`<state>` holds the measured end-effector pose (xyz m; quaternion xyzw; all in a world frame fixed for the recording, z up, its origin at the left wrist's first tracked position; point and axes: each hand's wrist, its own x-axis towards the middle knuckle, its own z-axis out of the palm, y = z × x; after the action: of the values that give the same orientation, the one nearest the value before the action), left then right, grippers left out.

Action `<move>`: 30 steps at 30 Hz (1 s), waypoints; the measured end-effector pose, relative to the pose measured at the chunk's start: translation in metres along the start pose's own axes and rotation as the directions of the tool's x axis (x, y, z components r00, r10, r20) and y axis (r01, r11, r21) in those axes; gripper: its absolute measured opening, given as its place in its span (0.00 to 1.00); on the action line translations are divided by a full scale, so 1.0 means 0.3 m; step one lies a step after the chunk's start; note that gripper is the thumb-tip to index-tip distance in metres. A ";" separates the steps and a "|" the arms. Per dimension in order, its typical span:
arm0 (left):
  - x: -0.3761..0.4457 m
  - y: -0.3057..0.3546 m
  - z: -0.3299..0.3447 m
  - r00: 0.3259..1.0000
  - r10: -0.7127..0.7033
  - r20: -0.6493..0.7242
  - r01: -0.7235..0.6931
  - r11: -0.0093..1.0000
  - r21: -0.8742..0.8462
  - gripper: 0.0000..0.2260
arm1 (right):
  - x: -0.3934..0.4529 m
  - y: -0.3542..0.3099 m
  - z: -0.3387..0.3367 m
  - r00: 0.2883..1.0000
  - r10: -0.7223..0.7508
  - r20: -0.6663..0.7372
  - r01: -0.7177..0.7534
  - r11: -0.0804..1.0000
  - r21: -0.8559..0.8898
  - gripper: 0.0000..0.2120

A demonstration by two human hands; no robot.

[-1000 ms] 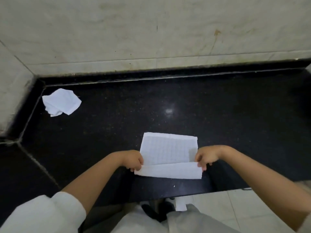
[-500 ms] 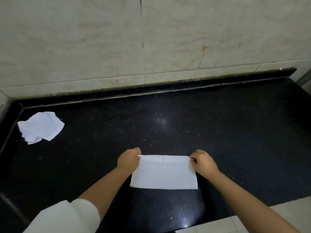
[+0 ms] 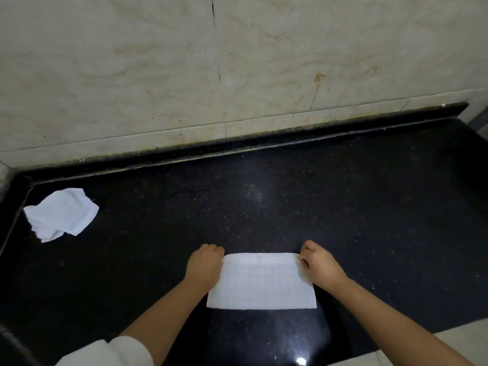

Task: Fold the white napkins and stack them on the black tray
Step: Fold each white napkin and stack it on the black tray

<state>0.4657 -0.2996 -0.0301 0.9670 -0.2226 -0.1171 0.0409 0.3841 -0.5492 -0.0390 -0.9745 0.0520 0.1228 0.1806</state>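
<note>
L hand (image 3: 204, 264) & R hand (image 3: 318, 262): fingers curled, pinching far corners of folded napkin (image 3: 261, 282), flat on black tabletop (image 3: 369, 220).

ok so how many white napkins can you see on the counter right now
2. One folded napkin lies flat near the front edge, its far corners pinched by the left hand and right hand. A crumpled napkin sits at far left. None appear hidden.
</note>
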 end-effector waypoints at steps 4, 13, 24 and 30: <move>0.001 -0.012 -0.059 0.993 -0.015 0.113 0.036 0.981 -0.188 0.07 | 0.013 -0.014 -0.086 0.998 -0.014 -0.059 0.022 0.991 0.129 0.09; 0.015 -0.113 -0.351 0.905 0.199 -0.377 -0.226 0.974 -0.028 0.05 | 0.058 -0.116 -0.380 0.844 -0.268 -0.464 0.285 0.958 -0.036 0.06; -0.190 -0.103 0.071 0.936 0.288 0.202 -0.310 0.947 0.088 0.14 | -0.107 -0.030 0.061 0.969 -0.246 -0.039 0.226 0.933 -0.279 0.17; -0.194 -0.087 0.036 0.960 0.281 0.002 -0.280 0.957 0.071 0.17 | -0.117 -0.066 0.028 0.973 0.106 -0.203 -0.126 0.988 -0.092 0.08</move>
<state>0.4231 -0.2509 -0.0320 0.9270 -0.3612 -0.0982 0.0236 0.3513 -0.5257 -0.0309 -0.9852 0.1202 0.0383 0.1162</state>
